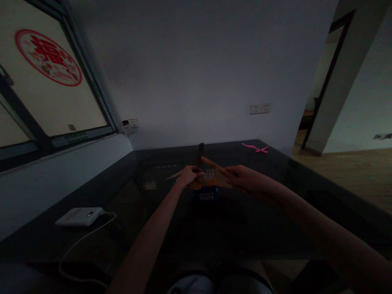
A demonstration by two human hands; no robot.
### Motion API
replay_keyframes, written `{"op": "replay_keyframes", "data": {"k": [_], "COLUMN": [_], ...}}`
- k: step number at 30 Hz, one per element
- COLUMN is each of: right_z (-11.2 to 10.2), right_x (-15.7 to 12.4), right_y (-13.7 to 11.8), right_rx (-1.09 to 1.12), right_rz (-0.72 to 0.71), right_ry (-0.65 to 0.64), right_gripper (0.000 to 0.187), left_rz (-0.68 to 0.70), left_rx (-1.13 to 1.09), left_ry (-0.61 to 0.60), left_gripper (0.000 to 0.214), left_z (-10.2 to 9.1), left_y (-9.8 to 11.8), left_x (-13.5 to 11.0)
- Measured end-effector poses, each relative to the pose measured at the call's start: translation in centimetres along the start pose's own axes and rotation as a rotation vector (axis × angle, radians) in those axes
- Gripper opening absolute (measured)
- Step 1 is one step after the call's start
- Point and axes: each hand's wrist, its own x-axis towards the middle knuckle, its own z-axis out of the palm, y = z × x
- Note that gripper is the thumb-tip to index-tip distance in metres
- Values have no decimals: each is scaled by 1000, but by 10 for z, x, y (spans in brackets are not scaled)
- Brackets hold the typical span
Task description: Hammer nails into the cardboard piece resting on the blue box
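In the dim head view, my left hand (188, 176) pinches the left end of a speckled, orange-and-pale piece (211, 176) with a row of dark marks along its top. I cannot make out its kind. My right hand (241, 176) is closed around a wooden-handled tool (213, 164), which slants over the piece. A dark upright bar (200, 153) stands at the handle's far end, like a hammer head. Below the piece is a blue container (207, 193) with a pale label. Thin pale tips (173, 176) stick out behind my left hand.
The dark glossy table (147, 228) reaches to the wall. On its left lies a white power bank (80, 216) with a white cable (82, 237). A pink ribbon-like strip (256, 148) lies at the back right. Wall sockets (259, 108) and a window (58, 73) are beyond.
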Motion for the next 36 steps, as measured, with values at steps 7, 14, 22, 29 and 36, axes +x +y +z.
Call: {"op": "replay_keyframes", "data": {"k": [7, 14, 22, 29, 36], "right_z": [2, -1, 11, 13, 21], "right_x": [-3, -5, -1, 0, -23], "right_y": [-5, -4, 0, 5, 10], "right_rx": [2, 47, 86, 121, 365], "right_rz": [-25, -53, -75, -107, -73], "right_ry": [-11, 50, 28, 29, 177], "right_gripper": [30, 23, 31, 36, 38], "left_rz": [3, 150, 116, 103, 144], "left_rx": [20, -56, -137, -112, -68], "left_ry": [-16, -3, 78, 152, 223], "left_gripper": [25, 36, 29, 22, 16], "left_z": [-1, -7, -11, -14, -12], "left_y": [2, -5, -18, -19, -10], "left_x": [-1, -10, -15, -23, -30]}}
